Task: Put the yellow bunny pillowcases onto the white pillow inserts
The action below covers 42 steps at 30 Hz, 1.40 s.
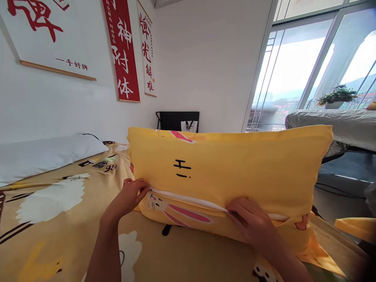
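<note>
A yellow pillow in a printed case stands on its long side on the bed in front of me. Across its near face runs a white zipper, with a pink-eared rabbit print below it. My left hand pinches the zipper's left end at the pillow's left side. Farther right, my right hand has its fingers closed on the case's edge along the zipper line. White shows again to the right of that hand. The fingertips of my right hand are partly hidden.
A tan bedsheet with animal prints lies under the pillow. At the left is a white pillow by the wall. A black chair with a white bag stands behind. Covered furniture and a window are at the right.
</note>
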Tool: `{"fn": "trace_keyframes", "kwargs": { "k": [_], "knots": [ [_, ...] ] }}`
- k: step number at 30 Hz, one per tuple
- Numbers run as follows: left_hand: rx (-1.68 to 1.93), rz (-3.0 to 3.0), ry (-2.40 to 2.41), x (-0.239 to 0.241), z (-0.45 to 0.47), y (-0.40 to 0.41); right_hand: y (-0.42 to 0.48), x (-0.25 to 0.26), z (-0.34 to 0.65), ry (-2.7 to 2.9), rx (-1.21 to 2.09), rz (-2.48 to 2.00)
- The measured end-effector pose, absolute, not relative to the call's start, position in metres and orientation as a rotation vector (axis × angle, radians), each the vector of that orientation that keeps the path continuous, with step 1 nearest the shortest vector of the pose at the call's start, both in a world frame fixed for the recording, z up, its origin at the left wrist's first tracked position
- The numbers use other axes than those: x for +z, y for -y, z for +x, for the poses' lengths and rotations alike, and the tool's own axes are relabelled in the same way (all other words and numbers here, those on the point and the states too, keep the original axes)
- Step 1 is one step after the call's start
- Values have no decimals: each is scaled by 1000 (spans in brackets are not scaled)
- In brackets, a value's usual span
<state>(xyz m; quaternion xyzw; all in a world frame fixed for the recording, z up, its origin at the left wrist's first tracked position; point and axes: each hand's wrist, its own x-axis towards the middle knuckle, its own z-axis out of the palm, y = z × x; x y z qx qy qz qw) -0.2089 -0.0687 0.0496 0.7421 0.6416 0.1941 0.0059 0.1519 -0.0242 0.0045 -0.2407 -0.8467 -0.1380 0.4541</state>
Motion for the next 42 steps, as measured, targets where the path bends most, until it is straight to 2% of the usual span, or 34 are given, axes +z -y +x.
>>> {"fn": "trace_keyframes", "kwargs": {
  "k": [16,27,42],
  "knots": [
    [787,2255,-2047,29,-239,53,24,3,154,2086,-307,-604],
    [849,2206,-2285,16,-252,46,22,0,155,2091,-282,-614],
    [1140,2080,-2417,4,-249,33,24,6,152,2088,-348,-593]
  ]
}}
